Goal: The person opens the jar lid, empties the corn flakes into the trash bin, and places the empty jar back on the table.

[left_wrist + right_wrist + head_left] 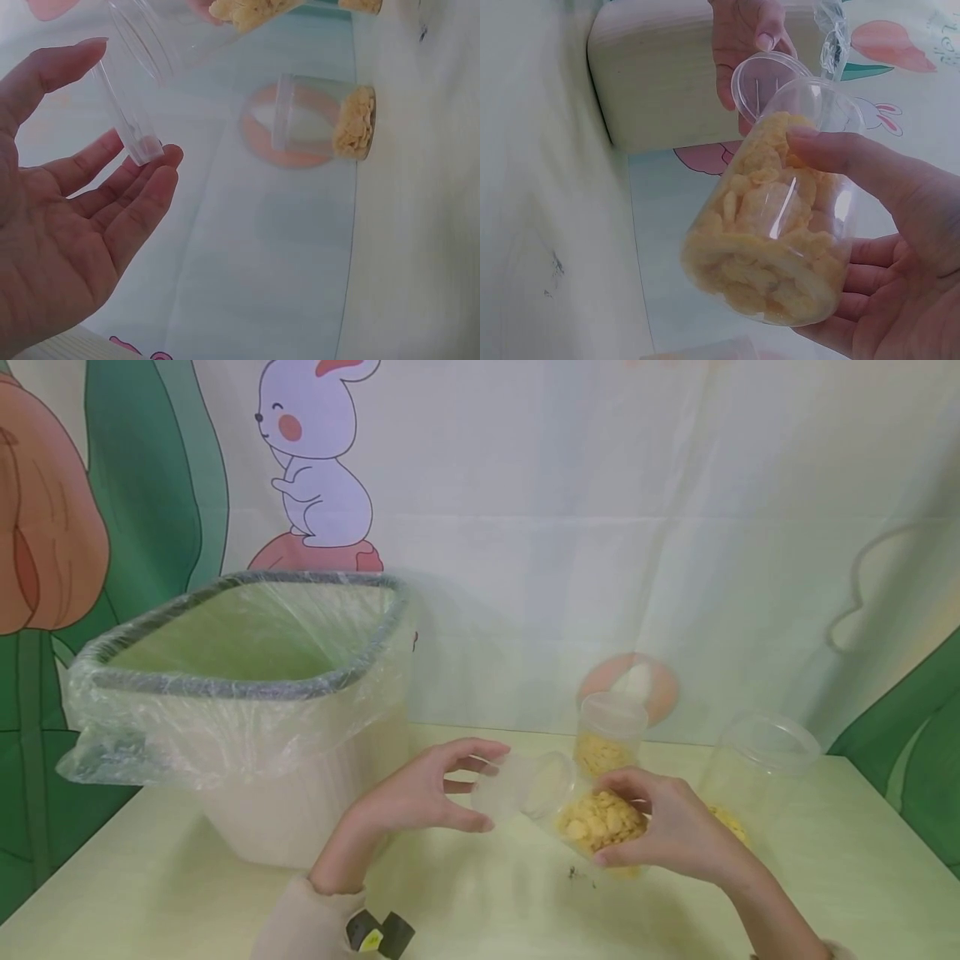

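My left hand [423, 789] pinches a clear plastic lid [124, 109] by its edge, thumb on one side and fingertips on the other. In my right hand [678, 827] is a clear plastic jar [780, 217] of yellow flakes, gripped round its side. This jar is tilted, its mouth facing the lid. In the right wrist view the lid [744, 86] is very close to the jar's rim; the left wrist view has a small gap between them. Most of the flakes sit toward the jar's base.
A bin [300, 818] lined with a clear bag stands at the left. Behind the hands is a smaller-looking jar [611, 727], partly filled with flakes. A larger clear jar [765, 777] with some yellow pieces stands at the right. Small dark marks [573, 873] show on the table [480, 902].
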`<act>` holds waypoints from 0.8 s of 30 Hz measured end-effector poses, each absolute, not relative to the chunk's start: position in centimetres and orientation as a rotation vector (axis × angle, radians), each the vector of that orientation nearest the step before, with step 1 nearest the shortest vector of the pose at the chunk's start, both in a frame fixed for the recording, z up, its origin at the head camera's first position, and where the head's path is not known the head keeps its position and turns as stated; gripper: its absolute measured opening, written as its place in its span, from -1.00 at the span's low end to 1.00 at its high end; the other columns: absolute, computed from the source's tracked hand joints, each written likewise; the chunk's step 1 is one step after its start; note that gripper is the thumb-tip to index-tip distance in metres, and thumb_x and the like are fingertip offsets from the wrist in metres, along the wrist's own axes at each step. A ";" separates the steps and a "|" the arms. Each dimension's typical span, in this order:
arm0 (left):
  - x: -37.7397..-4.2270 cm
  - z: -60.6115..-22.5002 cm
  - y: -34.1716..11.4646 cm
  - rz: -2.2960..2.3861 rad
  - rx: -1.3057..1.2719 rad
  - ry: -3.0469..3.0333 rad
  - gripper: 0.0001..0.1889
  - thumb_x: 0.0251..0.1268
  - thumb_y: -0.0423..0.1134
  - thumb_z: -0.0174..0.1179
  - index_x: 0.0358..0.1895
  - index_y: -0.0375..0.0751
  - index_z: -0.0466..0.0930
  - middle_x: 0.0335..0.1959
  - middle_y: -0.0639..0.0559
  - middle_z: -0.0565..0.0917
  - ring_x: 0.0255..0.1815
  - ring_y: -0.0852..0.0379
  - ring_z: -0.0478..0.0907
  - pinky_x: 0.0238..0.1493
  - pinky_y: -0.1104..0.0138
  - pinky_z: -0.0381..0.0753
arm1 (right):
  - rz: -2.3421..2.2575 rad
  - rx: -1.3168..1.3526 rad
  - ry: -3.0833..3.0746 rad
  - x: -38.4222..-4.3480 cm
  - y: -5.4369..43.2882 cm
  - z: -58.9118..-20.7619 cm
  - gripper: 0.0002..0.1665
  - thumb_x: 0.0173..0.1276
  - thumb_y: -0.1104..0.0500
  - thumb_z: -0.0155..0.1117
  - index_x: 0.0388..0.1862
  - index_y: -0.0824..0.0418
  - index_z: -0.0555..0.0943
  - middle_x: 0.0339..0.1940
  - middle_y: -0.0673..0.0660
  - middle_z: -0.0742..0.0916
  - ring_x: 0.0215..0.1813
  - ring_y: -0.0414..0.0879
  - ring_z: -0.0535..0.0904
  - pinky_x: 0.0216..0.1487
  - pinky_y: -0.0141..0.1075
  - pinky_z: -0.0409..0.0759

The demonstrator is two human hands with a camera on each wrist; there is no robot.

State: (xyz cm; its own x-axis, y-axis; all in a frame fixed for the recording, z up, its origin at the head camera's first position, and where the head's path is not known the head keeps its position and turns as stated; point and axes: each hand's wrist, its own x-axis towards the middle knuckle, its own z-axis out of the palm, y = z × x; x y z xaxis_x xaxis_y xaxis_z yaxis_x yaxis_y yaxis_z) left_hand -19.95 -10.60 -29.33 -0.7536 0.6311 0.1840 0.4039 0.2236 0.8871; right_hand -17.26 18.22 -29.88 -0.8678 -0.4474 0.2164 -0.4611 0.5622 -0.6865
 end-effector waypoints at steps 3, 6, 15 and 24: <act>-20.0 -29.4 -10.6 1.533 0.983 2.300 -0.28 -0.12 -0.43 0.36 0.23 -0.25 0.31 0.19 -0.10 0.40 0.16 -0.05 0.36 0.15 0.10 0.39 | 1.225 0.803 -2.758 -17.3 18.3 -29.9 -0.23 -0.22 0.01 0.57 -0.03 0.32 0.51 -0.03 0.21 0.62 0.00 0.10 0.54 0.01 -0.03 0.52; -20.1 -29.5 -10.7 1.518 0.978 2.317 -0.28 -0.12 -0.43 0.36 0.23 -0.25 0.30 0.20 -0.09 0.39 0.15 -0.05 0.36 0.15 0.11 0.40 | 1.224 0.791 -2.761 -17.3 18.4 -29.9 -0.23 -0.22 0.02 0.57 -0.03 0.34 0.50 -0.03 0.21 0.62 -0.01 0.09 0.54 0.01 -0.02 0.52; -20.3 -29.8 -11.0 1.451 0.997 2.369 -0.28 -0.11 -0.42 0.36 0.23 -0.31 0.29 0.20 -0.15 0.38 0.16 -0.14 0.34 0.14 0.14 0.41 | 1.220 0.768 -2.764 -17.6 18.7 -29.9 -0.22 -0.22 0.04 0.57 -0.01 0.35 0.50 -0.06 0.20 0.63 -0.02 0.09 0.55 0.00 -0.03 0.53; -20.3 -30.0 -11.0 1.355 0.967 2.432 -0.29 -0.14 -0.45 0.37 0.20 -0.33 0.32 0.16 -0.18 0.40 0.13 -0.14 0.35 0.12 0.16 0.44 | 1.250 0.730 -2.781 -17.7 19.0 -29.9 -0.23 -0.21 0.06 0.57 0.00 0.34 0.49 -0.04 0.20 0.62 0.00 0.08 0.54 0.00 -0.02 0.52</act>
State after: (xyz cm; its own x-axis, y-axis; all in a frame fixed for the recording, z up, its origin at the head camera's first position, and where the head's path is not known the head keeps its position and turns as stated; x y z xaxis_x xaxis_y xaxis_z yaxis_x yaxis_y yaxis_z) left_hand -20.34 -10.99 -30.00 -0.7679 0.6251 0.1396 0.4476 0.3677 0.8151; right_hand -17.73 19.03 -29.89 -0.8917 -0.4103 0.1912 -0.4154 0.5740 -0.7056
